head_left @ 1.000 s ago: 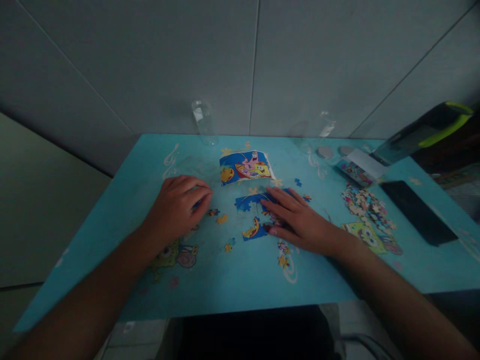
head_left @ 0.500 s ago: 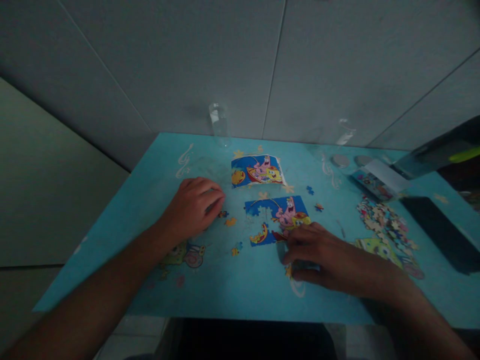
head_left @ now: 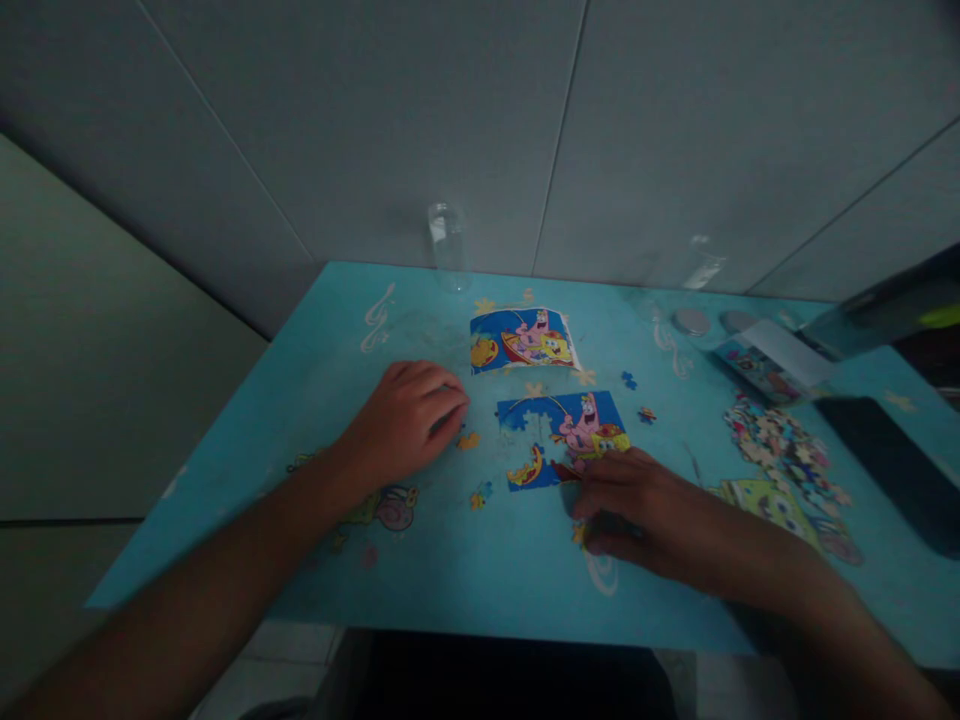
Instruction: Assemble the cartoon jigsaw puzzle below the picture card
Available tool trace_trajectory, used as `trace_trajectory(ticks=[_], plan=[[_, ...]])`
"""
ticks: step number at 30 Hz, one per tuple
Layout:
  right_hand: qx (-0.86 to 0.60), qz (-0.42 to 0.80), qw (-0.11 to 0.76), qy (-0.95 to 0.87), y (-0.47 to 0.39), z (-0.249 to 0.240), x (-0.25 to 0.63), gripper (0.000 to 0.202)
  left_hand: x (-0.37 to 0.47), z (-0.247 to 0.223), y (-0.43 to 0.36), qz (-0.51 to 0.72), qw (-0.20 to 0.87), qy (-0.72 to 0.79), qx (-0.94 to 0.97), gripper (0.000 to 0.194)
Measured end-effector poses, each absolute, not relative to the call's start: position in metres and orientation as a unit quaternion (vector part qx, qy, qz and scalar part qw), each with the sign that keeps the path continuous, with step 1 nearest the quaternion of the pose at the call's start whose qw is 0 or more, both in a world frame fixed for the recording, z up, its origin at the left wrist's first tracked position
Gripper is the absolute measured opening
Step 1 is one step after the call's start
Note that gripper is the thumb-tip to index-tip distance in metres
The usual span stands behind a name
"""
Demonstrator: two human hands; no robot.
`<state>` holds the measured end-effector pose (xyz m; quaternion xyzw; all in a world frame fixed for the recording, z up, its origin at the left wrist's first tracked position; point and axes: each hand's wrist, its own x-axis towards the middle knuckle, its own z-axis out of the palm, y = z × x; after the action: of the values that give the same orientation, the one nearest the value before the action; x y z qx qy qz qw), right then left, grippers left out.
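Observation:
A partly assembled cartoon jigsaw puzzle [head_left: 606, 412] lies on the turquoise table, with a gap in its left and middle part. My right hand [head_left: 637, 505] rests over its lower right corner. Those fingers are bent, the thumb apart from them, and they hide that corner. A yellow piece [head_left: 578, 534] shows beside the thumb. My left hand [head_left: 412, 420] lies left of the puzzle, fingers curled together; whatever they hold is hidden. Close by are an orange-yellow piece [head_left: 469, 440] and a yellow-and-blue piece [head_left: 480, 495]. Behind the puzzle lies a picture sheet [head_left: 521, 342] with the same scene.
Right of the puzzle lie a blue piece [head_left: 628, 380] and a multicoloured piece [head_left: 646, 415]. Further right are a heap of pieces [head_left: 787, 450], a dark flat phone-like object [head_left: 889, 470] and a picture card [head_left: 757, 370]. A clear bottle [head_left: 448, 245] stands by the wall.
The view has shifted slightly, moving the table contents rightward. My left hand has edged toward the nearby pieces and now covers most of a dark one. My right hand stays at the puzzle's corner.

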<state>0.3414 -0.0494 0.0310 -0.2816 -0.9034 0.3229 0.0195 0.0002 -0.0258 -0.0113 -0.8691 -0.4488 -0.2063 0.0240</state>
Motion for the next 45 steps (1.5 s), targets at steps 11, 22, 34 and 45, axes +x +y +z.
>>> trace_trajectory(ticks=[11,22,34,45], plan=[[-0.307,0.317,0.006,-0.897,-0.053,0.034,0.339,0.007,0.013,-0.012,-0.032,-0.203,-0.008,-0.420,-0.885,0.018],[-0.275,0.372,0.125,-0.878,-0.050,0.029,0.326,0.013,0.028,-0.011,-0.044,-0.210,-0.053,-0.374,-0.902,0.015],[-0.381,0.321,0.224,-0.838,-0.026,-0.009,0.295,0.014,0.051,-0.012,-0.057,-0.244,-0.033,-0.323,-0.914,0.022],[-0.343,0.250,0.255,-0.869,-0.019,-0.009,0.298,0.015,0.045,-0.014,-0.057,-0.226,-0.072,-0.320,-0.917,0.016]])
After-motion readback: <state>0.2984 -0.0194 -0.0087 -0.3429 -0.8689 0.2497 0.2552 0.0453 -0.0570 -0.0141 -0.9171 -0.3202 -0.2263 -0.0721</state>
